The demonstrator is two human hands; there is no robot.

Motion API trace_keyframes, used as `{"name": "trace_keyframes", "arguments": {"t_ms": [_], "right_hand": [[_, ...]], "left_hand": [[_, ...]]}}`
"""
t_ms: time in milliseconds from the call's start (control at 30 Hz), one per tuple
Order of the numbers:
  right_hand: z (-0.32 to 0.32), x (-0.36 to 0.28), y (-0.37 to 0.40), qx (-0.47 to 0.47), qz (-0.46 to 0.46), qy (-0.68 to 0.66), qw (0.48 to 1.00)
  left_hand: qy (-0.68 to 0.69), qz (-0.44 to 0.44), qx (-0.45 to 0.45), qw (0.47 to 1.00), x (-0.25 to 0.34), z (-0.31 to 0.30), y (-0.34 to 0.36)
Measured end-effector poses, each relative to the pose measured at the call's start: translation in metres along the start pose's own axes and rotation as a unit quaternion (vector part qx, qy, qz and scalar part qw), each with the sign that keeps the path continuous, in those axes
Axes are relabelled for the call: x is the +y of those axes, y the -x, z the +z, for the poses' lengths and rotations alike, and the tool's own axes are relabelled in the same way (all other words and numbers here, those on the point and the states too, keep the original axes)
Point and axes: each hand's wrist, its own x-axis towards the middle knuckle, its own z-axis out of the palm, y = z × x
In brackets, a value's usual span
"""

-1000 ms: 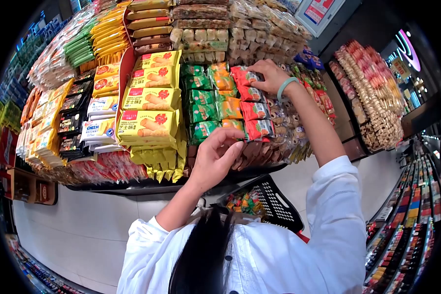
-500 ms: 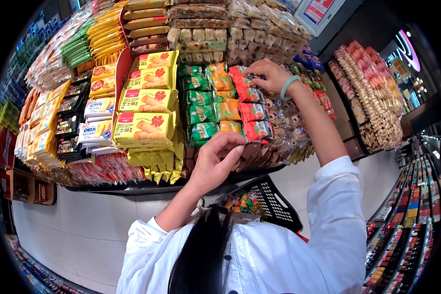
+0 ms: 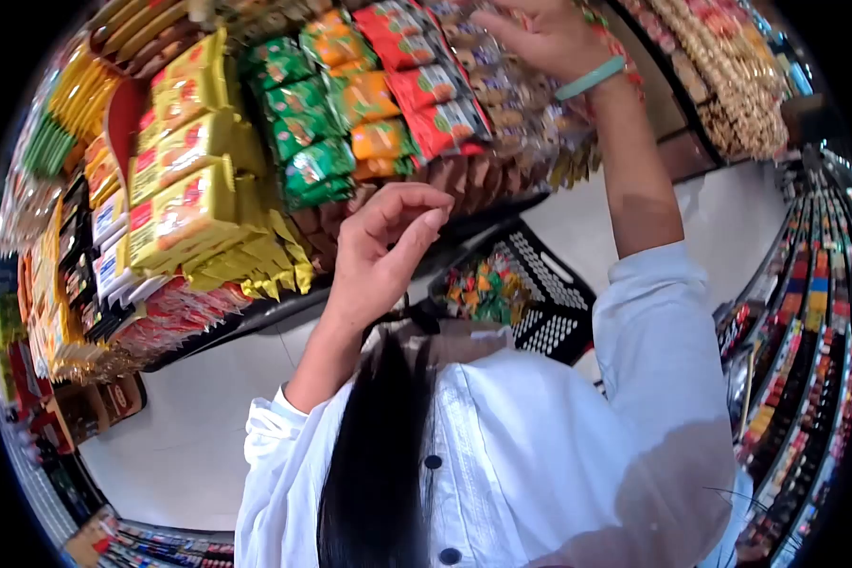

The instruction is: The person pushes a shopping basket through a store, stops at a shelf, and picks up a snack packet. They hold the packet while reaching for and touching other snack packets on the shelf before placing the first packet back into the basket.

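Note:
In the head view, my left hand hovers in front of the rows of small packets. Its fingers are loosely curled, with a small gap at the thumb and nothing visible between them. My right hand, a pale green bangle on its wrist, stretches over clear-wrapped round snacks. Its fingers are spread and somewhat blurred, and no item shows in them. Left of that hand lie red packets. Orange packets and green packets sit in neighbouring rows.
Yellow snack packs are stacked at the left of the display. A black basket holding colourful small packets is below the display's edge, close to my body. Packed shelves run along the right, beyond the pale floor.
The view has swung, so the display sits higher and tilted. My right hand has shifted from above the red packets to the right, over the clear-wrapped snacks. My left hand stays loosely curled.

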Motion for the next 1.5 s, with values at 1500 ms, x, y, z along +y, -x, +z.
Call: {"name": "trace_keyframes", "arguments": {"t_ms": [1500], "right_hand": [[0.533,0.186,0.683,-0.086,0.846,0.083,0.520]], "left_hand": [[-0.154,-0.709,-0.051,0.687,-0.372,0.049,0.134]]}}
